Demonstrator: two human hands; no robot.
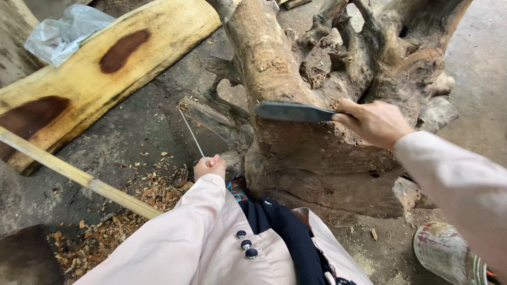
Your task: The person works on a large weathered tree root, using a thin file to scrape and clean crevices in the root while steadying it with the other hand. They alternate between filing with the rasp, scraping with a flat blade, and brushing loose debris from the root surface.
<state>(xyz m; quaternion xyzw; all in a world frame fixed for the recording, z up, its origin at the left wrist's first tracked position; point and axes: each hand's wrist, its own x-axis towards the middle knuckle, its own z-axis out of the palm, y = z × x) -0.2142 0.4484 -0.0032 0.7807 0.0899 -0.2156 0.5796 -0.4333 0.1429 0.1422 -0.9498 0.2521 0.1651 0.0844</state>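
Where the fingers of the right hand (376, 122) are curled shut, a dark flat blade (293, 111) is gripped by its hidden handle; the blade is held level, pointing left, and is laid across the front of the stump (317, 153), though whether it touches the wood cannot be told; a pale pink sleeve (459, 184) is seen running from that wrist to the lower right corner. Lower down, the left hand (209, 167) is closed into a fist around the near end of a thin metal rod (191, 133); the rod is slanted up and to the left, its far tip lying just beside a root (211, 113) at the stump's base; the left forearm is covered by the same pink cloth, on which three dark buttons (246, 244) are set in a row. Just beside the left fist, wood chips (153, 192) are scattered over the grey ground; a pale stick (79, 177) is laid aslant across them. Farther left, a yellow slab (105, 68) with dark brown patches is laid flat, and a crumpled clear plastic bag (60, 34) is rested on its upper edge. At the lower right, part of a round, paper-wrapped object (441, 250) is seen near the stump.
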